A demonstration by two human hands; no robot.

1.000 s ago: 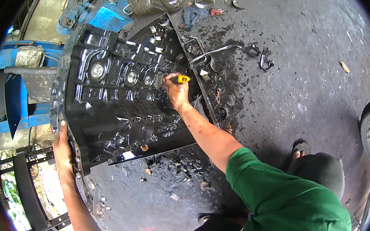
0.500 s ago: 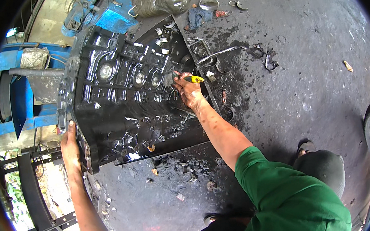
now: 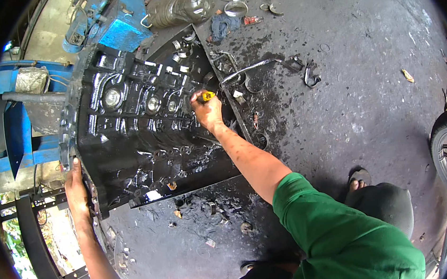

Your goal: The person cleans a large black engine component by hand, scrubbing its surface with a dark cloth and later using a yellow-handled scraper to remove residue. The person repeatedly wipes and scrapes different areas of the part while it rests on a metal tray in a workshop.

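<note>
Our right hand point(image 3: 208, 111), fingers closed round a yellow-handled tool point(image 3: 207, 95), has moved slightly along the black oily engine block point(image 3: 144, 141) on the floor; our left hand point(image 3: 76, 189) still grips its near edge.

1. The left hand point(image 3: 77, 192) sits low on the left side of the view, palm down, fingers pointing up and curled over an edge.
2. The left forearm is bare and runs straight down from the wrist to the lower edge of the frame.
3. The right hand point(image 3: 207, 110) is near the centre, closed in a fist with knuckles up.
4. The right arm stretches nearly straight, rising from a green-sleeved shoulder at lower right; the forearm is bare.
</note>
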